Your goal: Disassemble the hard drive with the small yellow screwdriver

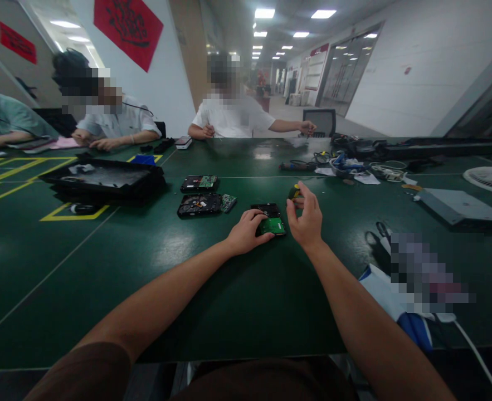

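Note:
My left hand (246, 234) grips a hard drive (276, 225) by its near left side, thumb along the front edge and fingers over the top. The drive lies flat on the table with its green circuit board facing up. Just right of it, my right hand (308, 216) is raised, holding what looks like a screwdriver (294, 192) with a dark green and yellow handle; its shaft is not visible. A black drive part (266, 209) lies directly behind the held drive, partly covered by my left fingers.
To the left lie an opened hard drive (199, 205), a loose circuit board (228, 203) and another drive (199, 182). Stacked black trays (106, 178) stand farther left. Cables (348, 164), a grey metal box (465, 206) and scissors (383, 229) are on the right. Several people sit across the table.

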Action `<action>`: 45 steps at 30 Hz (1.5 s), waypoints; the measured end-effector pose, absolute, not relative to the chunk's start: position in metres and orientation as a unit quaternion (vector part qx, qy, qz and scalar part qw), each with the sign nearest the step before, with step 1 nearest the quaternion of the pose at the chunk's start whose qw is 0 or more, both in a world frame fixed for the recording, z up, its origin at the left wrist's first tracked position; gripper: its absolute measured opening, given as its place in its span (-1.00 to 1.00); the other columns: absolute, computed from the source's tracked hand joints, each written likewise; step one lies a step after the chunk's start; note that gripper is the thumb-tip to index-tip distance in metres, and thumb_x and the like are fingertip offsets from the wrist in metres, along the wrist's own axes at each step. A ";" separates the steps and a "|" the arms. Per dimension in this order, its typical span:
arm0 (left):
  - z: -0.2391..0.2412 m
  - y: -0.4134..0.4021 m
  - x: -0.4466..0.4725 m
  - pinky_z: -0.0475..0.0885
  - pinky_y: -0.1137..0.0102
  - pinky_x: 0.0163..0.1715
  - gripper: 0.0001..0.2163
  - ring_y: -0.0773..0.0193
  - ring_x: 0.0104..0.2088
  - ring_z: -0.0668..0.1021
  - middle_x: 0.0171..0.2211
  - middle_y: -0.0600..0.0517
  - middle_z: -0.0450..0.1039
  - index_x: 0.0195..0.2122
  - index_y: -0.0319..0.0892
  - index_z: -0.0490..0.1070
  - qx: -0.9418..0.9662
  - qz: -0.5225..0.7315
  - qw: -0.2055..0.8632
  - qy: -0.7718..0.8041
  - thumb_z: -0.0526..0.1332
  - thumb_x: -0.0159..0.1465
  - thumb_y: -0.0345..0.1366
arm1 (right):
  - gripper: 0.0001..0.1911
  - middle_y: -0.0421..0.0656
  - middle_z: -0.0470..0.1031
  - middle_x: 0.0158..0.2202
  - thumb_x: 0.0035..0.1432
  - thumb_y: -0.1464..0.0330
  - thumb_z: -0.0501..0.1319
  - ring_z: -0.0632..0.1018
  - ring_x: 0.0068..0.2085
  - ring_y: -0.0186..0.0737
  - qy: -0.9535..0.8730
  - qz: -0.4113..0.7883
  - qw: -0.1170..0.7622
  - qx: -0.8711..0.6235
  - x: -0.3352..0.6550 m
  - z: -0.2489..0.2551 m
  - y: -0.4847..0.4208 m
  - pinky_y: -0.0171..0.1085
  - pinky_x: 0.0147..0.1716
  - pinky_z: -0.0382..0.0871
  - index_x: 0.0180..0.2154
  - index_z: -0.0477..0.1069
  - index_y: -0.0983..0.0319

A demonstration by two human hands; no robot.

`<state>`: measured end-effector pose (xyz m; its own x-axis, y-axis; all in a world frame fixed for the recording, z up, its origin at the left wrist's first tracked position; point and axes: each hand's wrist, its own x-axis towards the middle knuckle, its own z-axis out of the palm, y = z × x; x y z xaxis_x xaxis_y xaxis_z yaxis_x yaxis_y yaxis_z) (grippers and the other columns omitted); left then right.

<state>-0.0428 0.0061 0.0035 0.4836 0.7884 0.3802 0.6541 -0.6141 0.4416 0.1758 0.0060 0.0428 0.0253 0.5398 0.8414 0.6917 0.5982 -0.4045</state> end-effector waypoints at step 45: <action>0.004 0.006 -0.043 0.35 -0.01 0.33 -0.43 -0.08 0.33 0.34 0.26 -0.18 0.31 0.23 -0.11 0.39 0.850 0.283 0.127 0.425 0.33 0.31 0.09 | -0.45 0.02 0.43 0.11 0.41 0.27 0.16 0.59 -0.14 -0.12 -0.692 -0.079 0.563 -0.445 0.176 0.044 0.006 -0.06 -0.19 0.68 0.37 0.19 0.07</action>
